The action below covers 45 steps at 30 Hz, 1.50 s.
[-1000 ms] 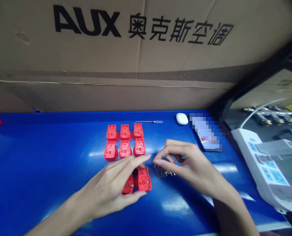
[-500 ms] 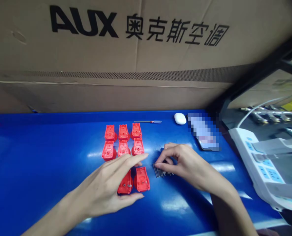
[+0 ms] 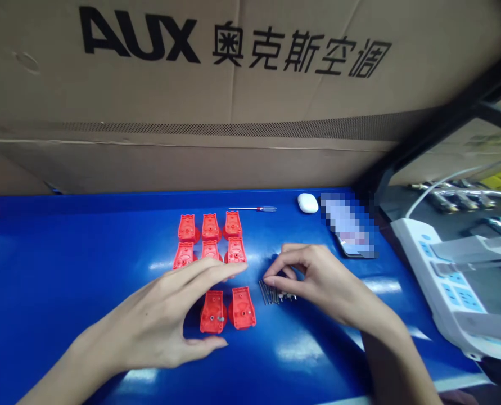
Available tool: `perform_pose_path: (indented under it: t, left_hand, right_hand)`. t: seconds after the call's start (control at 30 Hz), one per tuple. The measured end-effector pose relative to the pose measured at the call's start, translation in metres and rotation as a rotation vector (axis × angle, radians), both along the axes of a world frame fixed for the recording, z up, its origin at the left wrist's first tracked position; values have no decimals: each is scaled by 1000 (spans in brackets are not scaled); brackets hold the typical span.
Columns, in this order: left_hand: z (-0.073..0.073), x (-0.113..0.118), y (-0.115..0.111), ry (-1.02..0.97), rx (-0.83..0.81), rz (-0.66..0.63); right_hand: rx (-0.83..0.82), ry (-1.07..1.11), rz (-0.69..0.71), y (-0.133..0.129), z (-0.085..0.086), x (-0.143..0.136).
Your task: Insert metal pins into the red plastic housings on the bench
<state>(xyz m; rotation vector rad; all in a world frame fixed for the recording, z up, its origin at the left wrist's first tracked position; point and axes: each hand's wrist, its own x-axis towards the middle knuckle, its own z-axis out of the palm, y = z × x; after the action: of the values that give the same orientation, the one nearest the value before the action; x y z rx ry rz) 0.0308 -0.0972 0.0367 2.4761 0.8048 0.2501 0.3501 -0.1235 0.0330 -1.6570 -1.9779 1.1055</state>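
Observation:
Several red plastic housings (image 3: 244,308) lie on the blue table with their hollow sides up, in two back rows and a front pair. My left hand (image 3: 161,315) is open, thumb and fingers spread around the left side of the front-left housing (image 3: 212,312), apart from it. Its fingers cover part of the middle row. Right of the housings is a small pile of thin metal pins or screws (image 3: 271,293). My right hand (image 3: 307,270) is over the pile, thumb and index finger pinched at its left end; whatever they hold is too small to make out.
A small screwdriver (image 3: 258,208) with a clear handle lies behind the housings. To its right are a white rounded case (image 3: 308,203) and a phone (image 3: 353,230). A white power strip (image 3: 444,281) runs along the right edge. A large cardboard box (image 3: 233,163) stands behind the table.
My left hand has shifted left and opened wider, uncovering more of the front-left housing. My right hand has barely moved, still pinching at the pile.

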Motion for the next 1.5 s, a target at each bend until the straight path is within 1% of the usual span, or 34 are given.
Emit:
perform_pose_path:
  t: [0.13, 0.33, 0.5, 0.63, 0.77, 0.87, 1.27, 1.33, 1.5]
  left_hand:
    - [-2, -1, 0, 51, -43, 42]
    - [-8, 0, -1, -23, -19, 26]
    - [-7, 2, -1, -65, -19, 16]
    - [-9, 2, -1, -92, 11, 0]
    - [-11, 2, -1, -76, 19, 7]
    - [-10, 2, 0, -69, 6, 13]
    - [-5, 3, 0, -32, -126, 83]
    - [-5, 3, 0, -27, -127, 82]
    - [-5, 4, 1, -5, -104, 64]
  right_hand:
    - [65, 77, -34, -2, 5, -6]
    - [180, 275, 7, -11, 8, -27]
    - [291, 401, 90, -20, -3, -50]
    - [363, 384, 135, -24, -13, -60]
    - [411, 356, 146, -25, -18, -62]
    - [391, 344, 157, -25, -17, -61]
    - [163, 411, 220, -25, -1, -56]
    - [131, 445, 188, -26, 1, -55]
    - [105, 507, 29, -22, 6, -44]
